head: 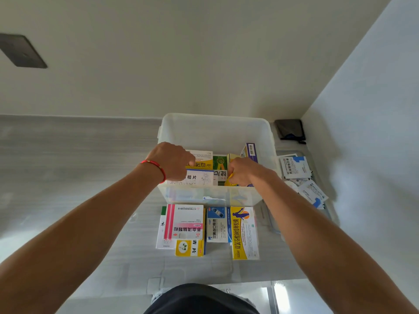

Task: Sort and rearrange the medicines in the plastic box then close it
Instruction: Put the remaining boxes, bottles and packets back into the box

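A clear plastic box (pixel 215 130) stands open on the grey counter, holding several medicine boxes: a white one (pixel 200 177), a yellow-and-white one (pixel 200 160), a green one (pixel 220 163) and a purple-edged one (pixel 250 151). Both my hands reach inside it. My left hand (pixel 173 162), with a red string at the wrist, has its fingers curled down against the white and yellow boxes. My right hand (pixel 243 172) grips a yellow item (pixel 229 181) near the box's front right corner. In front of the box lie a pink-striped box (pixel 184 222), a small yellow box (pixel 189 248), a blue box (pixel 217 224) and a yellow-white box (pixel 244 233).
To the right of the box lies its clear lid (pixel 317 177) carrying several white-and-blue sachets (pixel 294 167). A dark pouch (pixel 290 131) sits in the back right corner by the wall. A dark plate (pixel 21 51) is fixed to the back wall. The counter edge runs near my body.
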